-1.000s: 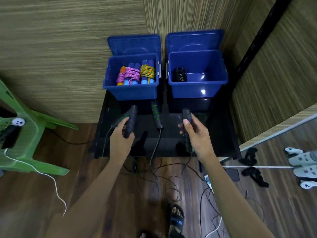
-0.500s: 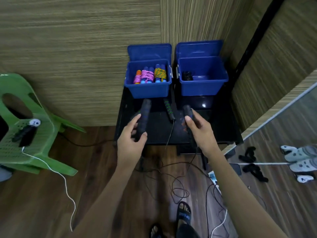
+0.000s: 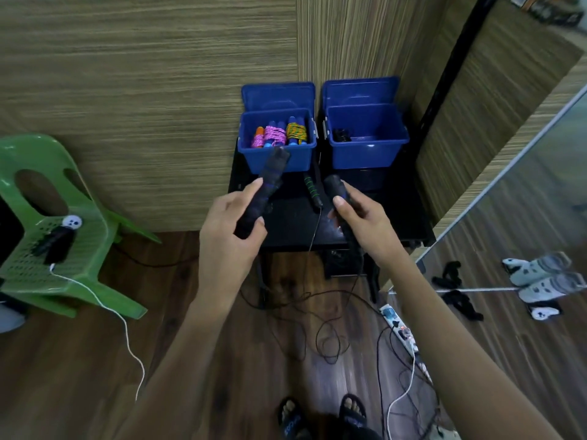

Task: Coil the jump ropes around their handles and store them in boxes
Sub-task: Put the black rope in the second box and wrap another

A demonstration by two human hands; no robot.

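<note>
A dark handle (image 3: 265, 192) is gripped in the left hand (image 3: 230, 239), fingers wrapped around its lower half, top end tilted up toward the left box (image 3: 279, 157). A second dark handle (image 3: 337, 193) is clasped in the right hand (image 3: 362, 223), thumb laid along its side. A thin black rope (image 3: 330, 312) is seen trailing down from the right hand to loose loops on the wooden floor (image 3: 79, 360). A green-striped handle (image 3: 312, 192) is left lying on the black tabletop (image 3: 406, 217) between the hands, its cord hanging over the front edge. Coiled ropes in pink (image 3: 273, 134) and yellow (image 3: 296, 131) are stored in the left box; one black coiled rope (image 3: 341, 135) is stored in the right box (image 3: 368, 152). Both lids are propped open against the wall. A green chair (image 3: 60, 249) is placed well to the left.
</note>
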